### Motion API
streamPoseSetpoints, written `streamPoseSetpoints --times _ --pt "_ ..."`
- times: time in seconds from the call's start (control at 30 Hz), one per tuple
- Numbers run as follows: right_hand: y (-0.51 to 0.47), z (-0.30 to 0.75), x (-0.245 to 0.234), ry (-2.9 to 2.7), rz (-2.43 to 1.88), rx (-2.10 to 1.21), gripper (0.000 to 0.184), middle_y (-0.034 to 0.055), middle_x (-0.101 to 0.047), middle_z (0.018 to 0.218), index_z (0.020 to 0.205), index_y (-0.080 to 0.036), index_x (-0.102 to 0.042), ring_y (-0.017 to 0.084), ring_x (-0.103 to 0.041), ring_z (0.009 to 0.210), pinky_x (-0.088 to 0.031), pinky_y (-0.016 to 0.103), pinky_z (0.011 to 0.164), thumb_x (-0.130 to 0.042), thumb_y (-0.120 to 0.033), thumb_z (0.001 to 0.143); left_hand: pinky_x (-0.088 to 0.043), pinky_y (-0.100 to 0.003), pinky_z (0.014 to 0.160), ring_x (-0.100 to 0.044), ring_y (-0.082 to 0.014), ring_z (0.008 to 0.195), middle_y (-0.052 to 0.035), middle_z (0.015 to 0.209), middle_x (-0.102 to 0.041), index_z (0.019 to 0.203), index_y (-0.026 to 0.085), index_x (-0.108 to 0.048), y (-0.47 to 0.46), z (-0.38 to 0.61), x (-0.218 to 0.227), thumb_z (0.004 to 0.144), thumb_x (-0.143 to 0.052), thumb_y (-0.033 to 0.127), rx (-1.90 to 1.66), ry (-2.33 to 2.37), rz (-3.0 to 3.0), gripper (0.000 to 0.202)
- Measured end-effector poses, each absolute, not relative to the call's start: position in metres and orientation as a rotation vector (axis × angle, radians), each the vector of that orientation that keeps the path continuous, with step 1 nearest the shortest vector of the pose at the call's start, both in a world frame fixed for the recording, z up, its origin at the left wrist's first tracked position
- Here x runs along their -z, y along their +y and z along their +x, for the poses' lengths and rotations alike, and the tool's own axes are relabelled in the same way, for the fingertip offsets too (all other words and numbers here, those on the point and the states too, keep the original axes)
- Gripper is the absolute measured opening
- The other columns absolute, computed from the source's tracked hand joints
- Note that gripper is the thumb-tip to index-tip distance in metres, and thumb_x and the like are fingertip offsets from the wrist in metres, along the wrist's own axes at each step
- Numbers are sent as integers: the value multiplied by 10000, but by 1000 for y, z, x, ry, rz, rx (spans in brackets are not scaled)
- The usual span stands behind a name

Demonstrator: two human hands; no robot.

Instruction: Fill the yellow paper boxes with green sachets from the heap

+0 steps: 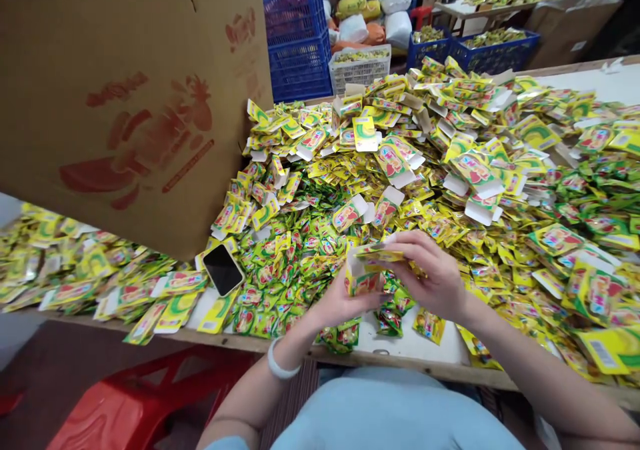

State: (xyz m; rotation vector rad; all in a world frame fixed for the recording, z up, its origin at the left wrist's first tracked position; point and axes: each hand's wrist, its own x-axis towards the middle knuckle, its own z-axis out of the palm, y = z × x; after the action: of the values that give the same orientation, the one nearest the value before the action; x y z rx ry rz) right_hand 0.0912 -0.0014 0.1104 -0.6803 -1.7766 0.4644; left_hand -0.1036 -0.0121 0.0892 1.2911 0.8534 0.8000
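My left hand (340,300) is wrapped round a small printed candy box (361,282) above the front of the table. Between the fingers of my right hand (431,275) is a yellow candy packet (383,255), held at the top of that box. How far the packet is inside the box I cannot tell. Beneath and in front of my hands lie heaps of small sachets, green ones (285,273) to the left and yellow ones (480,270) to the right. Flat and part-opened boxes (393,160) are piled behind them.
A large brown carton (150,103) stands at the left. Beside it a phone (223,270) lies on the packets. A red plastic stool (120,403) is below the table edge at left. Blue crates (297,63), a white crate (360,70) and sacks (355,27) stand behind the table.
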Motion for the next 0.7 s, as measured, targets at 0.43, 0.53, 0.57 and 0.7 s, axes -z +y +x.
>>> streamPoseSetpoints --times 0.43,0.53,0.57,0.7 --pt "-36 119 -105 -1966 -863 -822 127 45 -695 834 886 -212 -664 129 -669 675 -532 207 611 -558 -212 958 -470 -274 691 -538 -137 719 36 817 -533 1374 200 -268 -33 -91 -85 737 -692 170 -335 763 1326 766" --pt "-55 122 -84 -1839 -897 -789 149 55 -708 843 837 -208 -686 138 -688 702 -541 206 625 -584 -156 932 -457 -255 643 -513 -120 667 47 793 -511 1364 211 -268 -40 -88 -75 729 -677 162 -259 713 1265 757" --pt "-62 122 -78 -1814 -915 -836 154 57 -716 836 849 -209 -702 145 -694 703 -552 212 635 -583 -152 929 -461 -253 639 -521 -119 665 44 802 -516 1363 217 -267 -41 -86 -71 731 -681 166 -250 696 1244 757" --pt "-83 120 -73 -1751 -1015 -1064 155 68 -764 910 943 -238 -753 202 -737 847 -600 263 764 -603 -214 913 -493 -275 684 -578 -142 726 4 891 -577 1381 220 -240 -42 -73 -64 732 -714 202 -228 624 1239 804"
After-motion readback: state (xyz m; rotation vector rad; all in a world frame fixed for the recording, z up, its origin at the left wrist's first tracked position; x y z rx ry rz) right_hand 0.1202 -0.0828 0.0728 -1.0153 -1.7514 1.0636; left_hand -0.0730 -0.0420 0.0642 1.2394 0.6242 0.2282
